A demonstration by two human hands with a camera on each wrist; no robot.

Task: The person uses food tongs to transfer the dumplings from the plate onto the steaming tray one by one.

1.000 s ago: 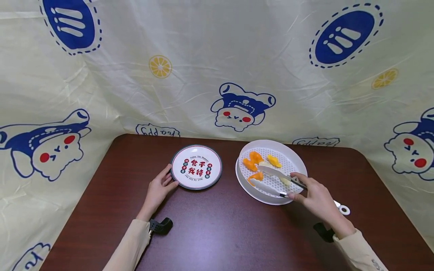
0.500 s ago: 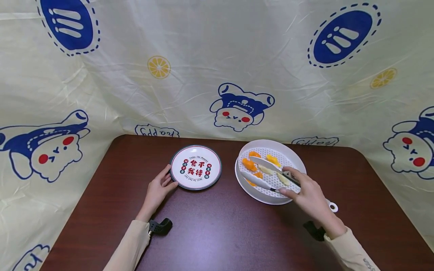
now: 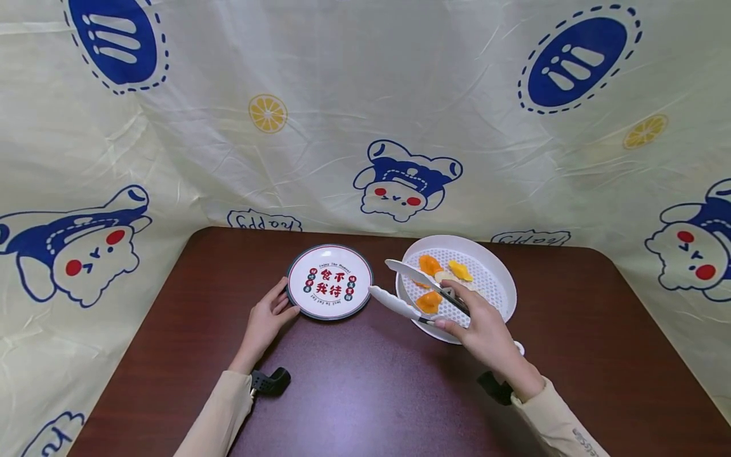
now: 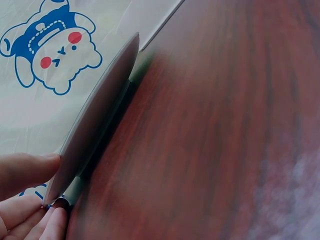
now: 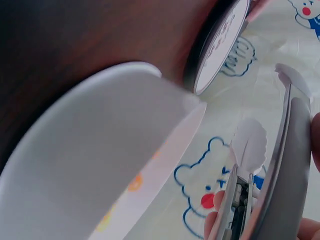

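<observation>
In the head view my left hand [image 3: 267,325] holds the left rim of a round white plate [image 3: 354,279] with a dark edge and red lettering. The left wrist view shows my thumb [image 4: 30,172] against that plate's [image 4: 100,120] rim, fingers below. My right hand [image 3: 485,333] grips tongs [image 3: 400,307] with pale scalloped ends. Their jaws stand apart above the gap between plate and basket, with nothing visible between the tips. A white perforated basket [image 3: 495,273] lies under my right hand, holding orange pieces [image 3: 429,302], a yellow piece [image 3: 460,270] and pale food, partly hidden.
The basket sits in or on a wider white base [image 3: 440,335], tilted slightly in view. Both stand on a dark brown wooden table [image 3: 342,393]. A patterned cream cloth [image 3: 320,158] hangs behind the table's far edge.
My right hand has carried the tongs leftward from over the basket to beside the plate, their jaws staying apart. My left hand and the plate have not moved.
</observation>
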